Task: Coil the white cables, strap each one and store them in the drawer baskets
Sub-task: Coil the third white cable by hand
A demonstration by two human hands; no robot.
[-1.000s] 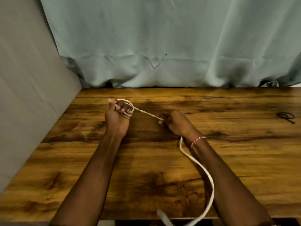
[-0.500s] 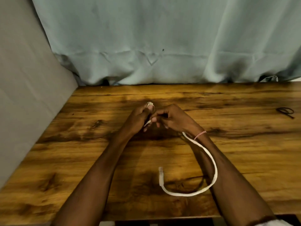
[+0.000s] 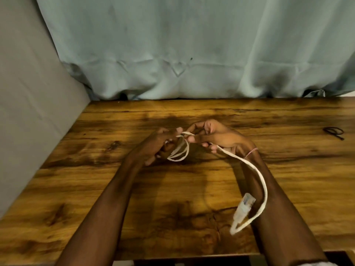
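A flat white cable (image 3: 255, 169) with a clear plug (image 3: 244, 208) at its free end is in both my hands over the wooden table (image 3: 172, 208). My left hand (image 3: 159, 144) grips a small coil of several loops (image 3: 179, 152) that hangs below its fingers. My right hand (image 3: 217, 137) pinches the cable right beside the coil. The loose tail runs from my right hand along my right forearm and curls back up to the plug, lifted off the table. No drawer or basket is in view.
A small black strap (image 3: 333, 131) lies on the table at the far right. A grey wall (image 3: 28, 121) borders the table on the left and a pale blue curtain (image 3: 192, 54) hangs behind it. The table's front edge is just below my forearms.
Another loop has gone onto the coil in my left hand. The free tail has shortened and its plug has risen from the table toward my right forearm.
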